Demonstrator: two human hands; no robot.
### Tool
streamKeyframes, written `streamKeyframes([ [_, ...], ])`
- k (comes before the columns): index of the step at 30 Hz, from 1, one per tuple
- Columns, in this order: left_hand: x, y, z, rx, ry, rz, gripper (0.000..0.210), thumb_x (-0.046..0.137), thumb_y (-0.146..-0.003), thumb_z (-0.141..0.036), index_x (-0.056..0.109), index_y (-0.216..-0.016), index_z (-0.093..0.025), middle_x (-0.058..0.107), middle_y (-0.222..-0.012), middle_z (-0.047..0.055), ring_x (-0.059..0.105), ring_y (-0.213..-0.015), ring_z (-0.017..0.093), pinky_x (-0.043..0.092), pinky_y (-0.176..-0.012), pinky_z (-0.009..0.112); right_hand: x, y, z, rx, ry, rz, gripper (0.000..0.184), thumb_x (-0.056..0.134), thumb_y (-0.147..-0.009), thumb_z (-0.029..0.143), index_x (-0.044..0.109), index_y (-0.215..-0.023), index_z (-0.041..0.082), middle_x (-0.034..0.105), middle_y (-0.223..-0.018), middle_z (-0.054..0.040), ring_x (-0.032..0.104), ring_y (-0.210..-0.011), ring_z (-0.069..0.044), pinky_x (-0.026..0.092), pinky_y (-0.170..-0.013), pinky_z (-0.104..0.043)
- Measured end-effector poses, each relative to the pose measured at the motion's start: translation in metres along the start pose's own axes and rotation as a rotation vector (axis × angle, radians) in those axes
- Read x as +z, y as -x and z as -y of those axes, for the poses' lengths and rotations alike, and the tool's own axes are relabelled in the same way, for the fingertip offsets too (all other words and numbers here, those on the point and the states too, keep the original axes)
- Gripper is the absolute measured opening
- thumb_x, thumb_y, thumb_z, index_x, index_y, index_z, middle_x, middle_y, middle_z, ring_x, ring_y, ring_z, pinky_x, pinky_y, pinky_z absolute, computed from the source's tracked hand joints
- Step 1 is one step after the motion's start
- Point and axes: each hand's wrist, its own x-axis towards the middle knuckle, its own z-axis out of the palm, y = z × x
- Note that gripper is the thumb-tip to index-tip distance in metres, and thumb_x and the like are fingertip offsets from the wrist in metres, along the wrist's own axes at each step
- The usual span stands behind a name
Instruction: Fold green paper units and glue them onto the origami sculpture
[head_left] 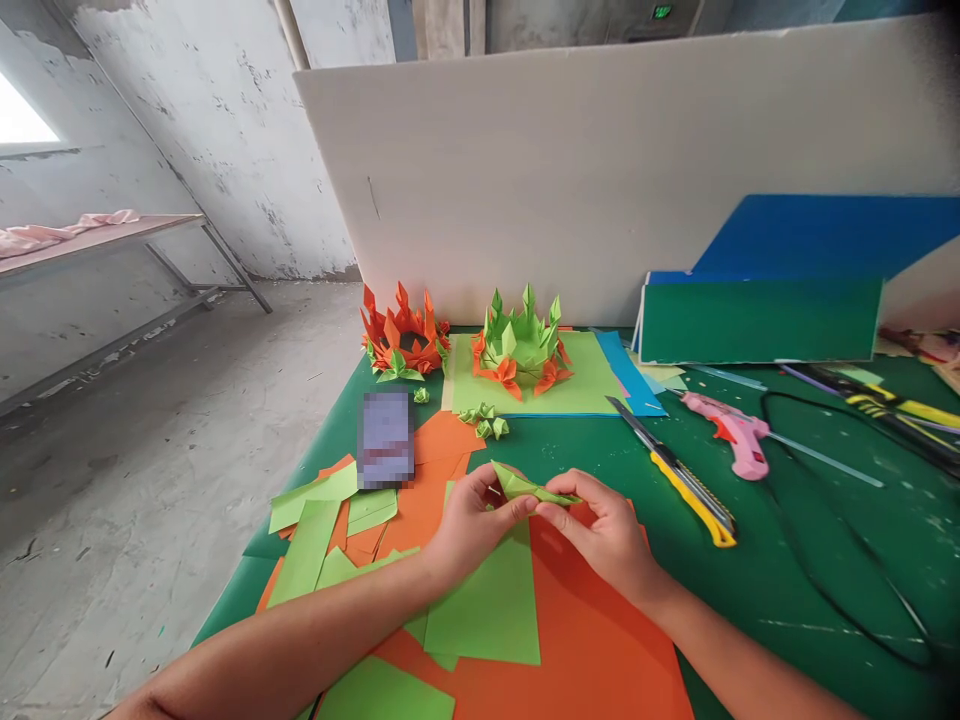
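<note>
Between my two hands is a piece of folded green paper (517,484), pointed at its upper left and right ends. My left hand (474,520) pinches its left side with thumb and fingers. On the right side, my right hand (600,525) grips it the same way, the two thumbs nearly meeting. Below the hands lie green paper sheets (487,610) on a large orange sheet (592,640). Several small folded green paper pieces (486,420) sit just beyond my left hand.
An orange paper crown (405,330) and a green paper crown (523,335) stand at the back. To the right lie a yellow utility knife (694,500) and a pink glue gun (731,432) with its cord. A blurred rectangular object (385,440) lies left. A white board (525,190) rises behind.
</note>
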Motion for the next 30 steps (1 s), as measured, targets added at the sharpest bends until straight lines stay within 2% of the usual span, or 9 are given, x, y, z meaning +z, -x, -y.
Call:
streamKeyframes([
  [3, -0.001, -0.001, 0.001, 0.045, -0.111, -0.073, 0.024, 0.077, -0.069, -0.037, 0.065, -0.073, -0.017, 0.051, -0.066, -0.002, 0.038, -0.056, 0.008, 0.031, -0.051, 0.022, -0.002, 0.0, -0.001, -0.025, 0.016, -0.034, 0.01, 0.062, -0.086, 0.033, 0.065, -0.083, 0.025, 0.068, -0.078, -0.0016, 0.061, -0.073, -0.017, 0.049, -0.07, -0.03],
  [6, -0.001, -0.001, -0.001, -0.041, -0.089, -0.039, 0.025, 0.075, -0.07, -0.04, 0.068, -0.078, -0.017, 0.043, -0.054, -0.005, 0.033, -0.049, 0.007, 0.026, -0.046, 0.022, -0.004, -0.001, -0.002, -0.072, 0.022, -0.057, 0.008, 0.062, -0.087, 0.028, 0.069, -0.089, 0.028, 0.071, -0.08, -0.0012, 0.062, -0.073, -0.017, 0.05, -0.07, -0.032],
  [8, -0.001, 0.001, -0.004, -0.103, -0.008, 0.015, 0.027, 0.074, -0.071, -0.04, 0.068, -0.085, -0.017, 0.052, -0.059, -0.002, 0.044, -0.052, 0.009, 0.034, -0.049, 0.022, -0.005, -0.002, -0.003, -0.12, 0.019, -0.08, 0.009, 0.062, -0.087, 0.025, 0.07, -0.09, 0.028, 0.069, -0.078, -0.0014, 0.061, -0.073, -0.017, 0.05, -0.067, -0.032],
  [11, -0.002, 0.005, -0.01, -0.15, 0.144, 0.104, 0.031, 0.074, -0.072, -0.034, 0.067, -0.097, -0.017, 0.065, -0.085, 0.005, 0.06, -0.073, 0.015, 0.049, -0.072, 0.029, -0.007, -0.003, -0.005, -0.175, 0.037, -0.115, 0.012, 0.063, -0.085, 0.02, 0.069, -0.091, 0.028, 0.067, -0.079, -0.0018, 0.059, -0.077, -0.018, 0.05, -0.068, -0.033],
  [13, -0.004, 0.005, -0.013, -0.147, 0.27, 0.154, 0.03, 0.071, -0.076, -0.035, 0.067, -0.1, -0.018, 0.064, -0.103, 0.007, 0.062, -0.088, 0.018, 0.05, -0.085, 0.034, -0.008, -0.004, -0.005, -0.183, 0.062, -0.123, 0.014, 0.061, -0.085, 0.018, 0.068, -0.093, 0.028, 0.067, -0.083, -0.0022, 0.059, -0.081, -0.019, 0.05, -0.071, -0.034],
  [15, -0.004, 0.004, -0.014, -0.155, 0.36, 0.143, 0.029, 0.067, -0.079, -0.039, 0.068, -0.099, -0.017, 0.061, -0.11, 0.008, 0.06, -0.097, 0.02, 0.05, -0.089, 0.037, -0.008, -0.004, -0.004, -0.171, 0.077, -0.095, 0.017, 0.061, -0.086, 0.018, 0.067, -0.098, 0.028, 0.068, -0.089, -0.0029, 0.059, -0.087, -0.02, 0.049, -0.077, -0.036],
  [20, -0.005, -0.003, -0.007, -0.251, 0.366, 0.038, 0.025, 0.079, -0.069, -0.029, 0.068, -0.087, -0.016, 0.065, -0.092, 0.004, 0.062, -0.086, 0.014, 0.051, -0.086, 0.03, -0.007, -0.003, 0.0, -0.088, 0.006, 0.012, 0.022, 0.058, -0.089, 0.028, 0.063, -0.11, 0.029, 0.067, -0.105, -0.0045, 0.059, -0.101, -0.022, 0.048, -0.089, -0.039],
  [24, -0.006, -0.004, -0.003, -0.297, 0.426, 0.055, 0.026, 0.081, -0.067, -0.026, 0.069, -0.089, -0.016, 0.067, -0.092, 0.004, 0.064, -0.086, 0.012, 0.051, -0.086, 0.028, -0.006, -0.003, -0.001, -0.019, -0.079, 0.013, 0.022, 0.05, -0.093, 0.032, 0.063, -0.112, 0.029, 0.066, -0.106, -0.0043, 0.06, -0.102, -0.02, 0.05, -0.086, -0.034],
  [30, -0.007, -0.004, -0.004, -0.405, 0.485, 0.038, 0.027, 0.083, -0.064, -0.021, 0.071, -0.088, -0.015, 0.07, -0.095, 0.005, 0.066, -0.088, 0.013, 0.05, -0.088, 0.027, -0.007, -0.002, -0.005, -0.031, -0.06, 0.015, 0.026, 0.048, -0.094, 0.032, 0.063, -0.115, 0.03, 0.066, -0.108, -0.005, 0.059, -0.104, -0.021, 0.047, -0.092, -0.037],
])
